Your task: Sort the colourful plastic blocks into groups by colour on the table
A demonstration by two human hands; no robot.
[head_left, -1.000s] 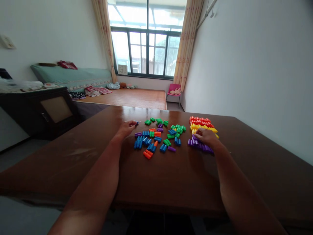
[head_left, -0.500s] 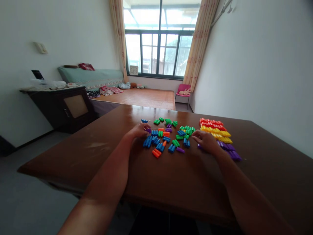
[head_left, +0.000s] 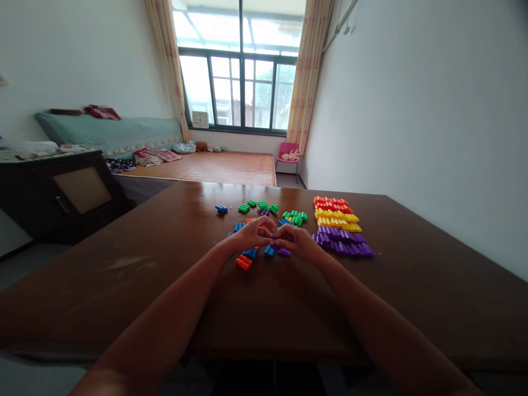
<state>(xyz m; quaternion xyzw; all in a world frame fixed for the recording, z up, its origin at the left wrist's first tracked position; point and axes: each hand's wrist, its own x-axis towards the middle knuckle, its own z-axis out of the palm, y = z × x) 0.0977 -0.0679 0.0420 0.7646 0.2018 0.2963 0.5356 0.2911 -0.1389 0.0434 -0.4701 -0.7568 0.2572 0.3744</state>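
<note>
Left grip (head_left: 252, 235) and right grip (head_left: 302, 242) hold a purple piece (head_left: 274, 240) between them — purple rows (head_left: 350, 249) right of both, orange pieces (head_left: 243, 263) just nearside of the left.

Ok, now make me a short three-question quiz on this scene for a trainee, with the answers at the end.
1. Fill in: On the right of the table, the yellow rows lie between the purple rows and the ____ rows.

2. What colour is the small piece between the left hand and the right hand? A yellow, B purple, C red.

3. True or false: The leftmost blue pieces lie farther from the camera than the front orange pieces.

Key: 1. red; 2. B; 3. true.
</note>
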